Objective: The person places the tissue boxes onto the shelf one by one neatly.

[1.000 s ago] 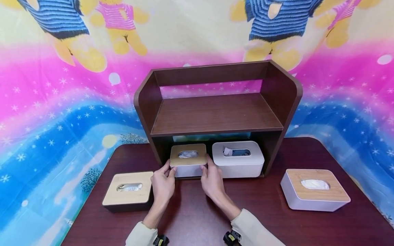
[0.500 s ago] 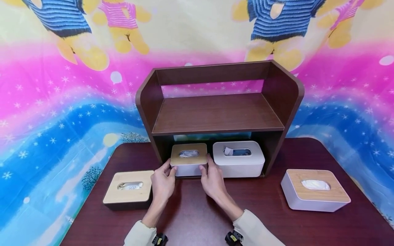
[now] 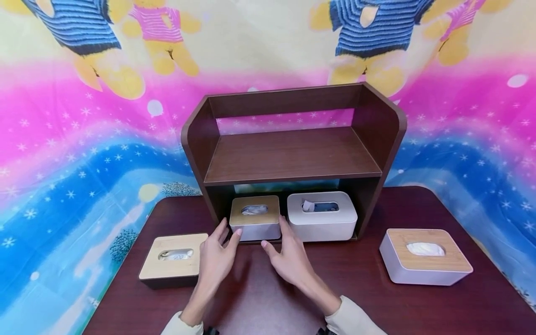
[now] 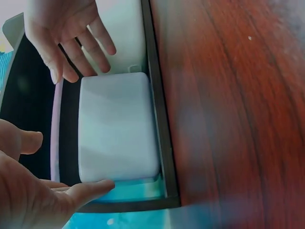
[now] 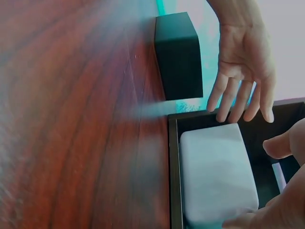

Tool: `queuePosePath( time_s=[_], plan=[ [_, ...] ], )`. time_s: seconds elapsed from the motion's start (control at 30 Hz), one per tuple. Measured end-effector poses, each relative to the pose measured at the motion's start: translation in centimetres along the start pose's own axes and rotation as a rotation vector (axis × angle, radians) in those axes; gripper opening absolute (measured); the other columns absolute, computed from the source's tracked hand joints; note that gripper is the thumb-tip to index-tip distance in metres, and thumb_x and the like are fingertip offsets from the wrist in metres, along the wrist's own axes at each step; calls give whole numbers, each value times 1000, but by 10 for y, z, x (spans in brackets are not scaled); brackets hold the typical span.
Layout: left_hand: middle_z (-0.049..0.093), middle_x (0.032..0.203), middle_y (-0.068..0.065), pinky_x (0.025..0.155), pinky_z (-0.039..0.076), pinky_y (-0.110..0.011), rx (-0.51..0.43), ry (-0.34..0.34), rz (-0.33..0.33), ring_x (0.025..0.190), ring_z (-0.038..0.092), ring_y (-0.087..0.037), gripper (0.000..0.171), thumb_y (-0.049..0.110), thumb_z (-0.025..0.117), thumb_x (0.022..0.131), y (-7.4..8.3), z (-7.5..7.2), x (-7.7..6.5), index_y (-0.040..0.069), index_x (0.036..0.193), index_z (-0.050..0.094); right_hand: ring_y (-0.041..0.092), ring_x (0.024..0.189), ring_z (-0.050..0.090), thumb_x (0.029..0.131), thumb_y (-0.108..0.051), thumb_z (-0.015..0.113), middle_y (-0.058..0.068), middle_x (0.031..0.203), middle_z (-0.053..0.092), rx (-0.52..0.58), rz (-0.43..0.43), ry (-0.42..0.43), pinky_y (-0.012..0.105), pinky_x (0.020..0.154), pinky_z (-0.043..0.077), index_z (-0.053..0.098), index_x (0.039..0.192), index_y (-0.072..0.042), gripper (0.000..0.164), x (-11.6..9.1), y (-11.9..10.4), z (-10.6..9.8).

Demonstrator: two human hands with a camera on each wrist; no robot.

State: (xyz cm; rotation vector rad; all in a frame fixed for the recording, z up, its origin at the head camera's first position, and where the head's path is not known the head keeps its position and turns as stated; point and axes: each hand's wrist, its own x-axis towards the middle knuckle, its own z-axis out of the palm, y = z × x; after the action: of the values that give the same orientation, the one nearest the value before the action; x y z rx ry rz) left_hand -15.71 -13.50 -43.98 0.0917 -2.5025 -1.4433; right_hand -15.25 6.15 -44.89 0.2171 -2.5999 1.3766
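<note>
Both hands show a released grip in the head view: the left hand [image 3: 214,260] and the right hand [image 3: 291,260] flank the brown-lidded tissue box [image 3: 256,231], fingers extended, thumbs away from its front. This box sits upright in the lower compartment of the desktop shelf [image 3: 293,156], left of the all-white tissue box [image 3: 321,229]. On the worktop [image 3: 264,300] stand a black-based tissue box [image 3: 171,270] to the left and a bamboo-lidded tissue box [image 3: 427,267] to the right.

From the left wrist, the box's pale face lies just inside the shelf edge, the left thumb near one end; I cannot tell whether it touches.

From the right wrist, the right hand is at the near end, the left hand beyond the far one, both holding nothing.

Judging by looks, the box is light, stiff and rather slippery; best held by both ends, low down, rather than by the lid [image 3: 236,216]
</note>
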Motion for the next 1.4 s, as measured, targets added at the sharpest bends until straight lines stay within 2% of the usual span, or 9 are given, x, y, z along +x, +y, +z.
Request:
queuePosePath(
  time_s=[0.27, 0.47, 0.73, 0.9, 1.07, 1.17, 1.3, 1.4],
  plan=[
    [59, 153, -25, 106, 56, -46, 6, -38, 11, 139, 62, -36, 71, 38, 74, 103, 2, -19, -14, 5, 161, 49, 40, 161, 34, 100, -29, 77, 26, 174, 30, 2, 15, -72, 58, 129, 33, 32, 166, 3, 87, -16, -5, -5],
    [57, 157, -22, 108, 55, -45, 32, -51, 7, 142, 60, -34, 72, 41, 73, 104, 0, -35, -18, 6, 162, 47, 40, 163, 28, 100, -28, 77, 22, 177, 24, 26, 3, -125, 60, 130, 30, 28, 168, 1, 89, -27, -10, -5],
    [54, 159, -18, 107, 55, -43, 74, -46, 3, 135, 65, -34, 73, 46, 69, 105, -8, -60, -22, 9, 164, 45, 37, 163, 31, 100, -31, 77, 22, 176, 28, 45, -25, -196, 59, 130, 31, 30, 168, 1, 88, -35, -17, 4],
    [51, 163, -17, 110, 53, -40, 89, -53, -17, 141, 60, -34, 74, 47, 67, 106, -16, -78, -23, 11, 165, 43, 35, 163, 30, 102, -36, 75, 20, 177, 26, 72, -13, -274, 59, 130, 30, 29, 169, -2, 89, -36, -20, 12],
    [51, 163, -21, 112, 49, -37, 162, -64, -57, 145, 56, -36, 78, 54, 63, 106, -24, -97, -23, 15, 168, 37, 35, 161, 35, 102, -40, 74, 20, 176, 29, 75, -54, -306, 60, 129, 33, 30, 168, -1, 89, -36, -21, 21],
    [51, 162, -24, 111, 50, -41, 220, -47, -68, 143, 58, -37, 79, 56, 63, 105, -30, -109, -23, 17, 168, 37, 35, 160, 37, 101, -42, 74, 19, 175, 32, 72, -67, -319, 58, 129, 34, 31, 168, -2, 89, -34, -22, 28],
    [50, 161, -23, 110, 53, -57, 313, 4, -55, 136, 63, -40, 77, 54, 65, 105, -39, -123, -24, 17, 167, 39, 33, 160, 37, 102, -41, 73, 16, 176, 33, 72, -58, -347, 56, 129, 34, 30, 169, -4, 88, -30, -25, 39],
    [46, 162, -26, 107, 51, -68, 375, 16, -63, 135, 62, -46, 79, 55, 64, 105, -47, -134, -21, 17, 169, 37, 33, 161, 37, 102, -40, 73, 15, 176, 32, 73, -57, -365, 55, 130, 34, 30, 169, -4, 88, -29, -27, 48]
  ],
)
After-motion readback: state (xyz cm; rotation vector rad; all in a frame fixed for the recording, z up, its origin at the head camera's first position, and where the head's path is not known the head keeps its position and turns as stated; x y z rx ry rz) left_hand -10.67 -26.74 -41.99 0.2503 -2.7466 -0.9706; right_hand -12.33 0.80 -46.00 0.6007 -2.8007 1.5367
